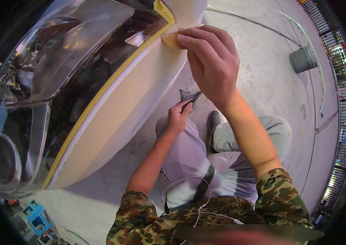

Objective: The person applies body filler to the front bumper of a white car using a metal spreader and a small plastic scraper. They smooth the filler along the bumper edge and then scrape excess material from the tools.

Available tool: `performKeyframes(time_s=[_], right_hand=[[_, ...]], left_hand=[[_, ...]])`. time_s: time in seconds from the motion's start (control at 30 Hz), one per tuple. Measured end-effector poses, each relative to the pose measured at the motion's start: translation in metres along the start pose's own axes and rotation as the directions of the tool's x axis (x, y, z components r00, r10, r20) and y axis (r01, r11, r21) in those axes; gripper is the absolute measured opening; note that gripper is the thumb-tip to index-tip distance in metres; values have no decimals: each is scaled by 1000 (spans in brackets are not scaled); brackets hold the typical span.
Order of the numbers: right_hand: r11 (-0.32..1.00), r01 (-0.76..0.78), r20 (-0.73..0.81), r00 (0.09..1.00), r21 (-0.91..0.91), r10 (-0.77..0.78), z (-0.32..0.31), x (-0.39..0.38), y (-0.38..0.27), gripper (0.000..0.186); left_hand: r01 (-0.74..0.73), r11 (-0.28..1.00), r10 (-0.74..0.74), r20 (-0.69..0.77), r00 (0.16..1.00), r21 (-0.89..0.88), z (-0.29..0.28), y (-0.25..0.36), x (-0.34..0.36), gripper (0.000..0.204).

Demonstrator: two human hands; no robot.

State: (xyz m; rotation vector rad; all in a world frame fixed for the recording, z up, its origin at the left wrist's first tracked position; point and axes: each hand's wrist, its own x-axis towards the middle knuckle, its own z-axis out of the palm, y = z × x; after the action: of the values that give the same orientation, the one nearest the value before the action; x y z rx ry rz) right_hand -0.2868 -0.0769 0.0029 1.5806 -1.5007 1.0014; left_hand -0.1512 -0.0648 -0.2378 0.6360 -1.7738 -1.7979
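Note:
My right hand (216, 61) pinches a thin tan flat piece (171, 40), which looks like a filler spreader, against the upper end of a car bumper panel (120, 106). The panel is curved, beige with whitish edges. Yellow masking tape (95, 98) runs along its left edge, beside the dark glossy bodywork. Lower down, near my knee, my left hand (178, 117) is closed round a dark handle-like part of a flat greyish tool (188, 93). Its exact kind is hard to make out. That hand is apart from the panel.
A headlight (24, 67) and a round lamp (3, 161) sit at the left. On the concrete floor (258, 53) a grey bucket (303, 59) lies at the far right, near a long pale curved strip (318, 57). A blue object (37, 218) stands at lower left.

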Motion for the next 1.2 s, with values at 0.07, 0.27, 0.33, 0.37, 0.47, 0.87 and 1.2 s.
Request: performKeyframes(time_s=[0.07,0.27,0.33,0.37,0.47,0.87,1.2], right_hand=[[1000,-23,48,999,-4,23,-4,4,-3,25],[992,-79,130,989,94,67,-11,16,-21,26],[986,-86,132,989,143,68,-12,18,-27,26],[984,-84,138,988,159,61,-14,19,-29,26],[982,-104,134,987,156,83,-21,20,-29,26],[987,-160,172,972,3,157,-4,29,-9,19],[982,-104,206,976,160,70,-17,32,-34,28]], left_hand=[[-40,999,40,-3,999,15,1,1,-1,29],[39,997,-40,23,999,74,-4,15,-6,29],[90,995,-92,41,995,50,-6,17,-5,29],[119,992,-121,47,992,48,-7,18,-4,29],[155,986,-159,67,985,68,-7,14,-2,29],[-12,999,12,3,1000,32,-11,2,6,30],[46,996,-49,39,998,82,-18,7,6,30]])
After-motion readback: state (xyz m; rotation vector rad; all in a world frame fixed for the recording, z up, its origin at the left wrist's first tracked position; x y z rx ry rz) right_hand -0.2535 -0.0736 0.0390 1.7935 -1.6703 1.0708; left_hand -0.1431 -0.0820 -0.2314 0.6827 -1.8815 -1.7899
